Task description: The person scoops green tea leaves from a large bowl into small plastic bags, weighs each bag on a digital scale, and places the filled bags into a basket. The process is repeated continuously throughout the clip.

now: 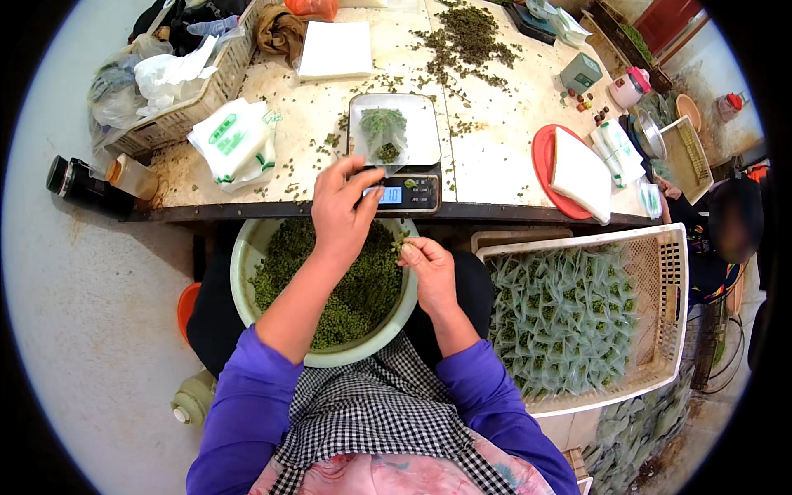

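Note:
On the tray of a digital kitchen scale lies a clear plastic bag with green sprigs and small green berries inside. My left hand is at the near edge of the bag, over the left side of the scale's display, fingers apart; whether it touches the bag I cannot tell. Between the thumb and fingers of my right hand is a small sprig of green berries, just below the scale. A pale round basin heaped with small green berries rests on my lap, partly hidden by my left forearm.
A white plastic crate at the right holds many filled bags. Plastic bags are stacked at the table's left, beside a crate. A red plate bears white sheets. Loose berries lie at the back. Another person is at far right.

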Motion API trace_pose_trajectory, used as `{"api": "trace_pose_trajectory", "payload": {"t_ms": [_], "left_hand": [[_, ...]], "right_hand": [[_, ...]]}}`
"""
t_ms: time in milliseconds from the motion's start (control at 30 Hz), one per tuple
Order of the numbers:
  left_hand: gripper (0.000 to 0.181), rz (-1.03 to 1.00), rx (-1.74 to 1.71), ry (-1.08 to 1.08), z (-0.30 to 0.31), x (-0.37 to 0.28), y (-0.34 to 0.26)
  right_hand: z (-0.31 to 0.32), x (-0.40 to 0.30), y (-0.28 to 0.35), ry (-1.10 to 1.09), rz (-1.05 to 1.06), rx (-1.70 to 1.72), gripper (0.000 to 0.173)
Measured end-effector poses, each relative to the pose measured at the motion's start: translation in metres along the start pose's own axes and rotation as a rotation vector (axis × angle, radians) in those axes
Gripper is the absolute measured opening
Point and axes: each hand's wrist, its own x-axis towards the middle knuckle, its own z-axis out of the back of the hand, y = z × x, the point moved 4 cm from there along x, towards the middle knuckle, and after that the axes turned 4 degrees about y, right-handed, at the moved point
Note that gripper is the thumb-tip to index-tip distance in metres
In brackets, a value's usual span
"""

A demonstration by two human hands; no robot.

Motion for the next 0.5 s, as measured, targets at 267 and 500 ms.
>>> {"api": "trace_pose_trajectory", "payload": {"t_ms": [267, 500], "left_hand": [[0.044, 0.246, -0.488, 0.443, 0.009, -0.076, 0.008], [0.022, 0.106, -0.256, 0.492, 0.022, -0.096, 0.020]], "right_hand": [[-0.018, -0.010, -0.011, 0.140, -0.141, 0.053, 0.021], [-0.026, -0.018, -0.008, 0.307, -0.210, -0.172, 0.017]]}}
